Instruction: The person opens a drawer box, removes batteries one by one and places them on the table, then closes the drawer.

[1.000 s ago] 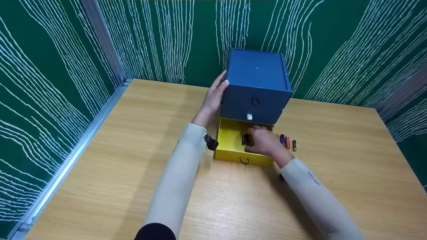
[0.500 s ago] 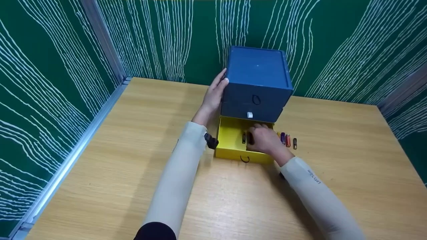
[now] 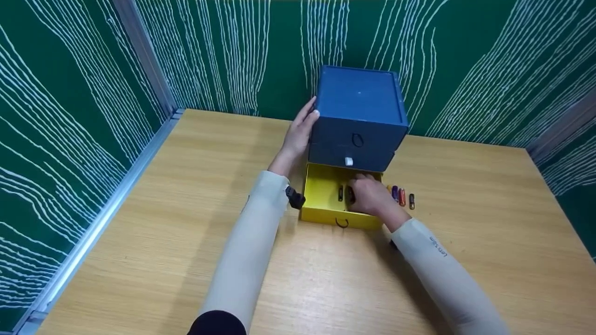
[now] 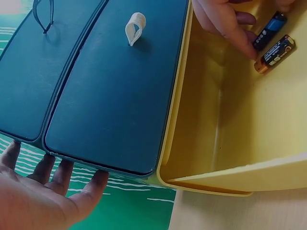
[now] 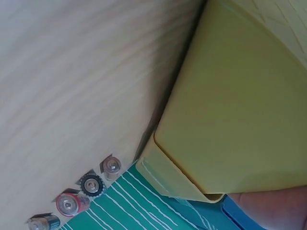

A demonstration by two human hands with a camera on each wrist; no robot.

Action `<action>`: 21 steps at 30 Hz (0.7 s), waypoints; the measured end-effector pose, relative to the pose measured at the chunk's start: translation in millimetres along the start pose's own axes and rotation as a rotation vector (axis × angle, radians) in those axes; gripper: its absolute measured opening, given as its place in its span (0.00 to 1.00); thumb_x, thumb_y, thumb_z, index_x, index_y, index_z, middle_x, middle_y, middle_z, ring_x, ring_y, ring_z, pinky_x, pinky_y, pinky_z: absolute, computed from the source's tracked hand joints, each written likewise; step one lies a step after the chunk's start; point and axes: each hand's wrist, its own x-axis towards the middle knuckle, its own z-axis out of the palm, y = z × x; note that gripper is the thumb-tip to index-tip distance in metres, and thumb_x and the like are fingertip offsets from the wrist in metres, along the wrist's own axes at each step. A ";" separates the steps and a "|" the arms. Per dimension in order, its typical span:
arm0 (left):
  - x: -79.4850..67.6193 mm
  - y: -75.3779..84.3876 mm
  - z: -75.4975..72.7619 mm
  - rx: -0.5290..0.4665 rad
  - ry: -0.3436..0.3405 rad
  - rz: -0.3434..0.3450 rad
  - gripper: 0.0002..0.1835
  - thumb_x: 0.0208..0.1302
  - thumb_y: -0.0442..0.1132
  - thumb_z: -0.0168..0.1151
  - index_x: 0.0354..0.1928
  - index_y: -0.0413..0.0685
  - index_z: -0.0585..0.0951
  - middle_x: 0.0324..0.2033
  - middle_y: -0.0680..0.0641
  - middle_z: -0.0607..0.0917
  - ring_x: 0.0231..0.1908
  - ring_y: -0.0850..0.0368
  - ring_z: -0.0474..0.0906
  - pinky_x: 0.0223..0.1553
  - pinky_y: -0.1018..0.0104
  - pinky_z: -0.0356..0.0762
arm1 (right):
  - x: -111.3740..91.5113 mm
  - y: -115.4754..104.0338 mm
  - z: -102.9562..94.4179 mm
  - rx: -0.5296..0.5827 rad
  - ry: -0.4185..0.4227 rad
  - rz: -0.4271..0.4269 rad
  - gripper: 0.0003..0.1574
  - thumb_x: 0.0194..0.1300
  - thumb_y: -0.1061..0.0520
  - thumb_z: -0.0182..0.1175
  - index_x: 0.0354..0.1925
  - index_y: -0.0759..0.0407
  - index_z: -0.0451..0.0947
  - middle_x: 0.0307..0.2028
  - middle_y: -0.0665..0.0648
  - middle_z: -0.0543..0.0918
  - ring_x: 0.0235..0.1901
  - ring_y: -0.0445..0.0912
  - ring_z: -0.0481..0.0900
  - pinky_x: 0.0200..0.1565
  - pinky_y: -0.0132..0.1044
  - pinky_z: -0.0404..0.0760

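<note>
A dark blue drawer cabinet (image 3: 361,93) stands on the table with its bottom yellow drawer (image 3: 321,184) pulled out. My left hand (image 3: 297,135) rests against the cabinet's left side, its fingers (image 4: 61,177) extended along the edge. Inside the drawer, my right hand (image 3: 370,193) pinches a black and blue battery (image 4: 269,31) by its ends, between thumb and fingers. Beside it a black and copper battery (image 4: 275,53) lies on the drawer floor. The right wrist view shows only a bit of my right hand, over the drawer wall.
Right of the drawer several batteries stand on the table in a row, among them a red battery (image 3: 402,197), a purple battery (image 3: 395,193) and a dark battery (image 3: 411,201). A white loop pull (image 3: 348,161) sticks out above the drawer. A green wall (image 3: 279,56) rises behind the cabinet.
My right hand has shifted slightly right inside the drawer with its battery, and a gap now shows between it and the battery on the drawer floor. My left hand stays put.
</note>
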 end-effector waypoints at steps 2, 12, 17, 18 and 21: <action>0.0 0.1 0.0 0.004 0.000 -0.002 0.26 0.65 0.53 0.39 0.65 0.66 0.53 0.66 0.58 0.54 0.64 0.58 0.51 0.62 0.54 0.51 | 0.1 -0.1 -0.2 0.002 0.000 0.001 0.27 0.40 0.52 0.67 0.42 0.61 0.75 0.35 0.57 0.74 0.35 0.51 0.68 0.45 0.47 0.72; 1.7 -1.4 0.6 -0.014 0.008 -0.006 0.25 0.64 0.54 0.40 0.64 0.69 0.55 0.65 0.58 0.55 0.64 0.59 0.51 0.62 0.54 0.51 | -1.1 0.5 1.3 0.047 0.051 -0.012 0.33 0.40 0.49 0.68 0.47 0.57 0.73 0.41 0.56 0.75 0.39 0.51 0.69 0.47 0.49 0.71; 11.1 -13.3 -0.6 -0.036 0.017 0.021 0.25 0.63 0.54 0.41 0.63 0.71 0.56 0.64 0.60 0.56 0.64 0.60 0.52 0.62 0.54 0.51 | -2.0 0.4 -0.5 0.052 0.095 -0.033 0.32 0.39 0.50 0.67 0.47 0.54 0.74 0.40 0.54 0.76 0.38 0.51 0.69 0.43 0.47 0.73; 13.4 -15.9 -1.1 -0.038 0.018 0.021 0.25 0.63 0.55 0.42 0.63 0.71 0.56 0.64 0.60 0.56 0.64 0.61 0.52 0.62 0.55 0.50 | -2.1 0.4 -1.1 0.060 0.093 -0.027 0.32 0.40 0.50 0.67 0.47 0.53 0.74 0.40 0.54 0.75 0.38 0.51 0.69 0.43 0.47 0.73; 15.5 -18.8 -1.4 -0.046 0.026 0.008 0.25 0.62 0.56 0.42 0.63 0.73 0.57 0.64 0.61 0.56 0.64 0.61 0.52 0.62 0.55 0.51 | -2.3 0.0 -3.8 0.101 0.078 -0.007 0.30 0.41 0.52 0.66 0.46 0.53 0.74 0.39 0.52 0.74 0.37 0.49 0.68 0.43 0.45 0.72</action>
